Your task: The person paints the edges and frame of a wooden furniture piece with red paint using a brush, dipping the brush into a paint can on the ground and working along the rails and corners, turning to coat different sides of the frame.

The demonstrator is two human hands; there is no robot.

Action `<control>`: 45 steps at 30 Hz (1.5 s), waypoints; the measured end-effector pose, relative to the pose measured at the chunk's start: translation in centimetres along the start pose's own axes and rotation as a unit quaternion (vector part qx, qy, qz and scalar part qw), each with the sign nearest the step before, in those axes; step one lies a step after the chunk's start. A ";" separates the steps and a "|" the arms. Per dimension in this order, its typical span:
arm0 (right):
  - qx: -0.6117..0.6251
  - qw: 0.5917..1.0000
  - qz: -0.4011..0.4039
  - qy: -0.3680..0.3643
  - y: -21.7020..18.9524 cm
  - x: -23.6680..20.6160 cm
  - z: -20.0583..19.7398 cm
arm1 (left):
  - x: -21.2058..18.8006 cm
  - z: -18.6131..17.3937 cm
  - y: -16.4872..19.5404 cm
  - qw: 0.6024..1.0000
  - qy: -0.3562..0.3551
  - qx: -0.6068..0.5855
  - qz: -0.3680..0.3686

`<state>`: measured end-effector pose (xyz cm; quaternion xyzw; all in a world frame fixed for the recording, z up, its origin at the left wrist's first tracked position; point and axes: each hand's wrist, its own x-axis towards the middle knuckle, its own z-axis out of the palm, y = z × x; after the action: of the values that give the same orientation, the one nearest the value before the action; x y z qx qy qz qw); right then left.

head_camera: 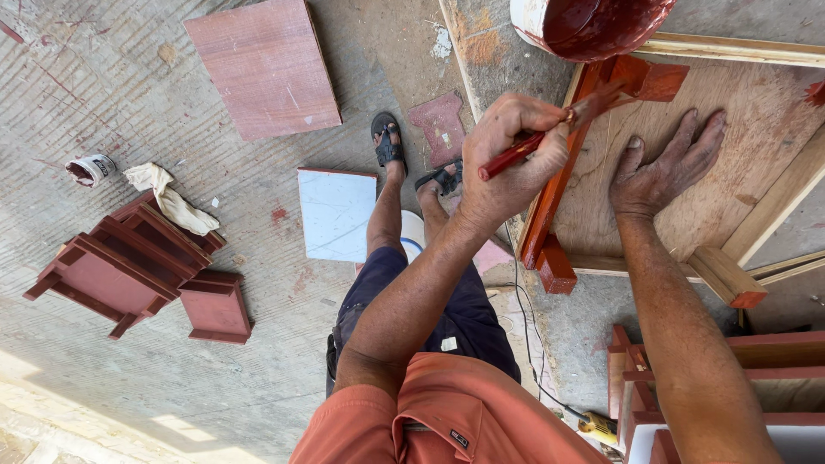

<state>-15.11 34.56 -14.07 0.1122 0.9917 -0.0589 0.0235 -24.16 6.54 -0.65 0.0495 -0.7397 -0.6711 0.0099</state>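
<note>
The left hand (516,159) is clenching a red-handled paintbrush (550,133), its bristles touching the red-painted rail (563,185) of a wooden frame (687,198). The right hand (662,172) is lying flat, fingers (696,133) released, on the bare plywood just beside that rail. I'd be worrying about two things: wet bristles straying onto the unpainted panel or the resting hand, and the paint bucket (593,26) sitting near the brush getting knocked.

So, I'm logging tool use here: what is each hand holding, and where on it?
The left hand grips a red-handled paintbrush around its handle. The right hand holds nothing, resting flat on the plywood panel.
</note>
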 end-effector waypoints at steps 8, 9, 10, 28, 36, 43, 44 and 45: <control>-0.004 1.000 0.013 0.014 0.6 -0.1 0.6 | -2.8 2.6 1.9 0.997 -0.055 -0.023 0.044; -0.005 1.000 0.015 0.017 0.7 -0.2 0.6 | -3.0 2.2 2.1 0.998 -0.050 -0.022 0.043; -0.008 1.000 0.015 0.007 0.7 -0.3 0.6 | -3.1 1.7 2.1 0.998 -0.047 -0.022 0.043; -0.012 1.000 0.002 -0.003 -1.2 0.4 -1.2 | -2.5 0.7 0.1 0.999 -0.028 -0.024 0.037; -0.010 0.999 0.005 -0.035 -3.3 1.3 -3.9 | -5.0 -6.3 -1.0 0.998 0.042 -0.014 -0.033; 0.212 0.963 0.046 -0.163 -1.4 0.6 -9.5 | -11.5 -15.2 -1.8 0.982 0.035 -0.086 -0.164; 0.214 0.955 0.065 -0.193 -1.0 -0.1 -10.4 | -12.1 -15.9 -1.7 0.978 0.035 -0.089 -0.187; 0.219 0.947 0.079 -0.223 -0.8 -1.0 -11.2 | -12.6 -16.3 -1.6 0.973 0.038 -0.091 -0.209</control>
<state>-14.67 34.93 -2.79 0.1768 0.9118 -0.2957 0.2233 -10.21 -8.69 0.05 0.2275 -0.6476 -0.7206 -0.0978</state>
